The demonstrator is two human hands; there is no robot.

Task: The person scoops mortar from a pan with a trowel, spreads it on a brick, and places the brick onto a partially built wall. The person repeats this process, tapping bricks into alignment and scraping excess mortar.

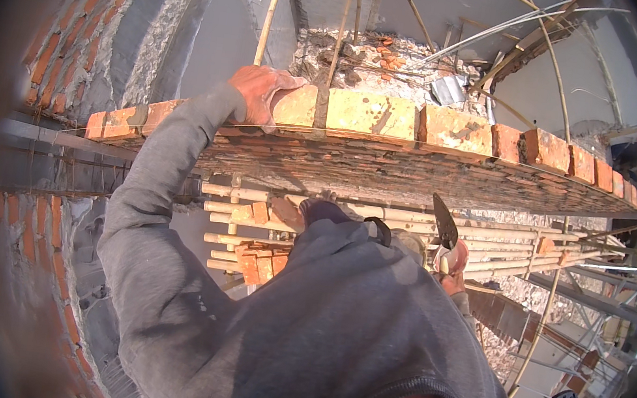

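Observation:
My left hand (256,94) is wrapped over the top of the brick wall, its fingers closed round the end of an orange brick (296,107) in the top course. To the right of that brick, past a mortar-smeared joint, sits another brick (372,114) of the same course. Low on my right side, below the wall top, my right hand (450,269) grips a trowel (444,222), its dark pointed blade tilted upward. The trowel's handle is mostly hidden by the hand.
Bamboo poles (495,248) form a platform beneath me, with loose bricks (259,262) piled on its left. Upright bamboo (272,10) stands beyond the wall near my left hand. Rubble (388,52) lies behind the wall; a brick-and-plaster wall (90,20) rises at far left.

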